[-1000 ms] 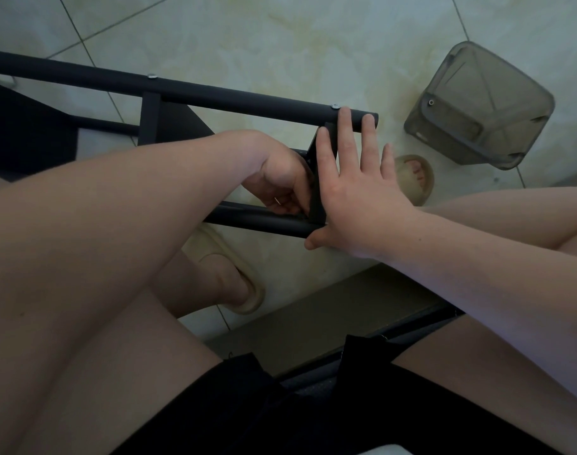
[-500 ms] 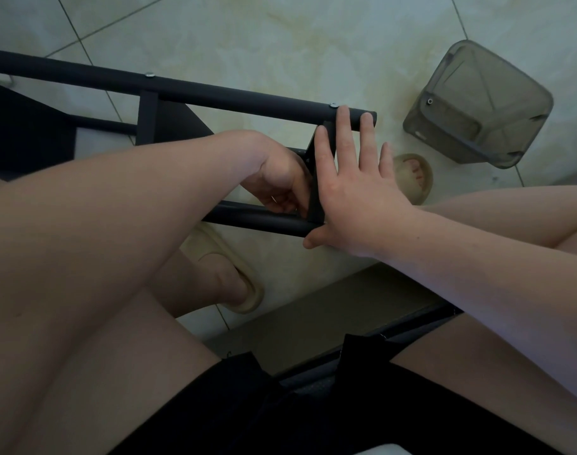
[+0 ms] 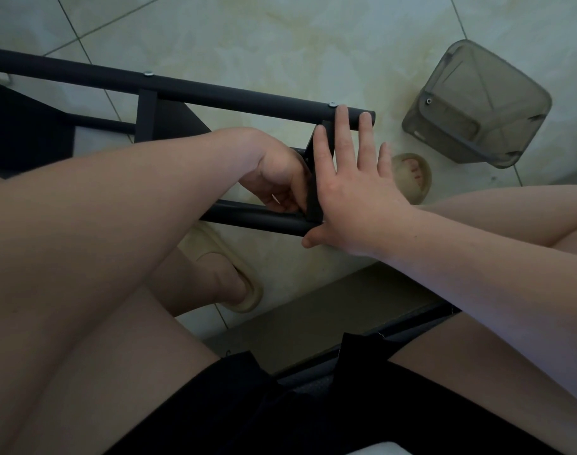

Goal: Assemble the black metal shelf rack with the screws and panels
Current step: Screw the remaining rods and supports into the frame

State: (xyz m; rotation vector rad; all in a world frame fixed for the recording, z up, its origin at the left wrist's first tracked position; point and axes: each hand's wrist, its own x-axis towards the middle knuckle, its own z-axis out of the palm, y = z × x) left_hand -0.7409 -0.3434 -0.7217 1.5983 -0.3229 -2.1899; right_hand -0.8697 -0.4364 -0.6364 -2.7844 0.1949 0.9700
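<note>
The black metal shelf rack lies on its side on the tiled floor, with two long tubes running left to right and a short crossbar joining them near the right end. Two screw heads show on the upper tube. My right hand lies flat against the crossbar, fingers straight and reaching up to the upper tube. My left hand is tucked behind the crossbar with fingers curled at the lower joint; what it holds is hidden. A black panel sits at the left.
A translucent grey plastic bin lies tipped over at the right. My feet in beige slippers rest under and beside the rack. My knees and black shorts fill the foreground. A dark strip runs along the floor near my legs.
Almost nothing has moved; my right hand stays pressed on the crossbar and my left hand shifts slightly at the lower joint.
</note>
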